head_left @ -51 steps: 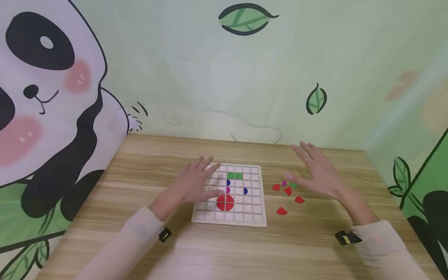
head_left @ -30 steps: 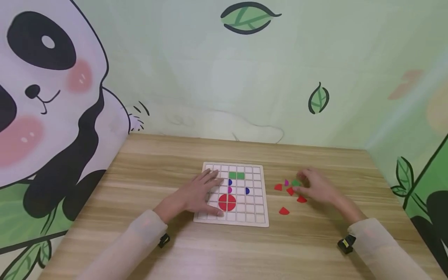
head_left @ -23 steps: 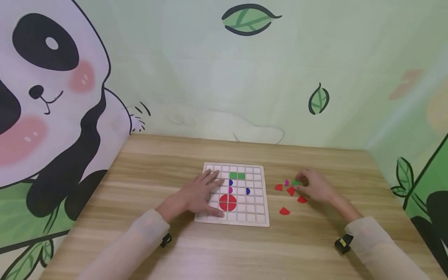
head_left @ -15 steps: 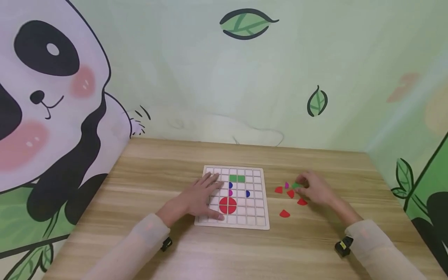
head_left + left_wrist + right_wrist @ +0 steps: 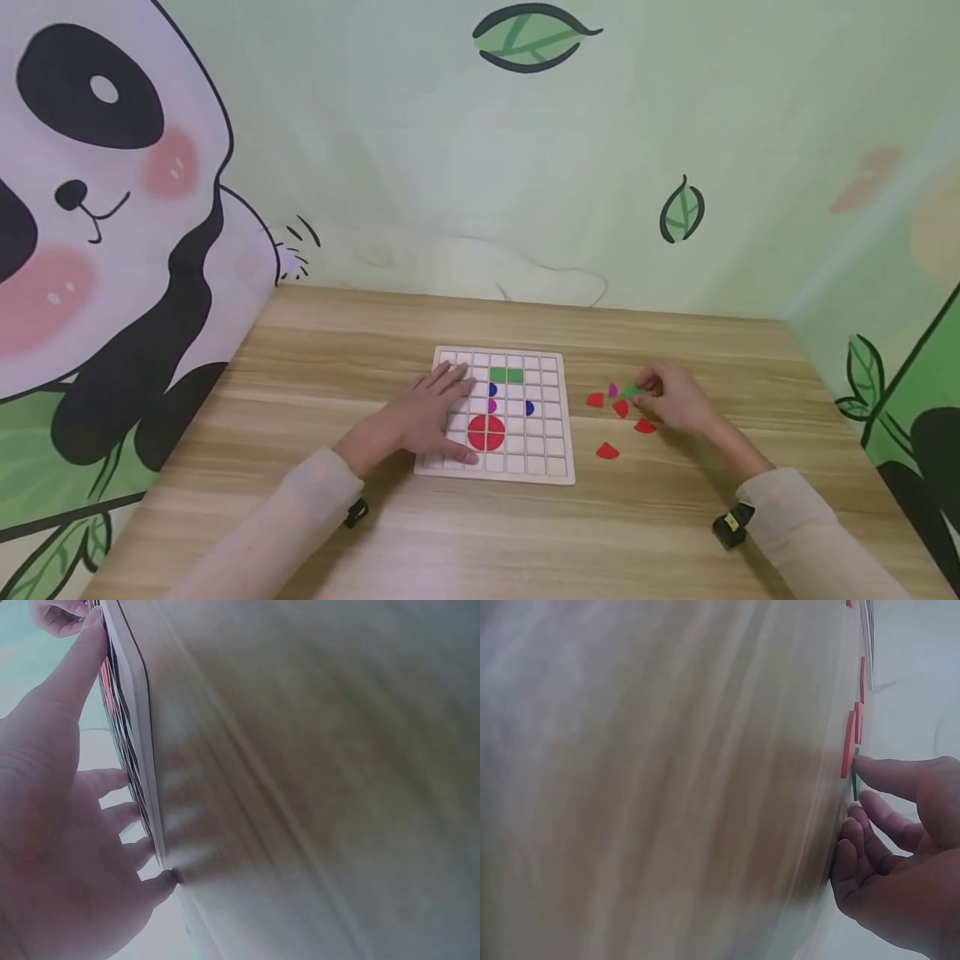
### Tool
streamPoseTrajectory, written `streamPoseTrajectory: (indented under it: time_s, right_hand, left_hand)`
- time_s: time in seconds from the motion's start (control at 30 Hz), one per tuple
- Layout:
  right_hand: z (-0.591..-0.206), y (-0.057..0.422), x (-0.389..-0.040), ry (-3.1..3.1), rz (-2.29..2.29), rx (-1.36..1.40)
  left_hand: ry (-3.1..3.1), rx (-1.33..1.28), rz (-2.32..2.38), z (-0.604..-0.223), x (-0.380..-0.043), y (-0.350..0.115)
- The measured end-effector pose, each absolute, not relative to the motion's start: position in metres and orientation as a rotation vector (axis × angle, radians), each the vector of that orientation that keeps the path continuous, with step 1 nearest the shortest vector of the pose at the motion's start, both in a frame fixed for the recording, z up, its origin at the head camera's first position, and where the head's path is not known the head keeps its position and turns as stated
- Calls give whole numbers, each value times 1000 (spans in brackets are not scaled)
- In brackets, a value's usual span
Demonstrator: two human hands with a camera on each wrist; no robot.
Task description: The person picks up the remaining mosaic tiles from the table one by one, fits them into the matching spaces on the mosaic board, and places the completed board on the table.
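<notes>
My left hand (image 5: 431, 421) lies with spread fingers over the left side of a white gridded board (image 5: 537, 450). In the left wrist view the fingertips meet the board's edge. On the board are two green squares (image 5: 498, 375), two blue half-circles (image 5: 529, 407), a magenta half-circle (image 5: 492, 406) and red quarter-circles (image 5: 477, 423) forming a disc. To the right of the board, my right hand (image 5: 677, 400) pinches a small flat green piece (image 5: 632, 390) between thumb and index finger, low over the table. The other right fingers curl in, as the right wrist view shows.
Several loose red quarter-circle pieces (image 5: 607, 451) and a loose magenta piece (image 5: 612, 389) lie between the board and my right hand. The wooden table (image 5: 337, 333) ends at a wall (image 5: 375, 208) painted with a panda and leaves.
Both raised hands have come down: my left onto the board, my right onto the loose pieces. The right fingers have closed on the green piece, which has since shifted slightly left.
</notes>
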State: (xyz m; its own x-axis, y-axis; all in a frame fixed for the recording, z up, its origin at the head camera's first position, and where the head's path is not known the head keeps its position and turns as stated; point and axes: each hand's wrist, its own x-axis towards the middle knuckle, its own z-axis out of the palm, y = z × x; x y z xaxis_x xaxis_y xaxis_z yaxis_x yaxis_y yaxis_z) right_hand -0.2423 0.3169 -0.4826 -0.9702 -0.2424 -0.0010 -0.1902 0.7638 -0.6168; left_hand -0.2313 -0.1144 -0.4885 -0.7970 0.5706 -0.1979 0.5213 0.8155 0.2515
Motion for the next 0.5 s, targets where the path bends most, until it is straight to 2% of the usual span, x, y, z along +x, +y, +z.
streamPoseTrajectory:
  time_s: [0.33,0.5]
  right_hand:
    - [-480,317,-245,2865,-1041,-310]
    - [-476,303,-247,2950,-1009,-395]
  left_hand:
    - [2728,837,255,-488,-234,-112]
    - [2724,839,253,-491,-234,-114]
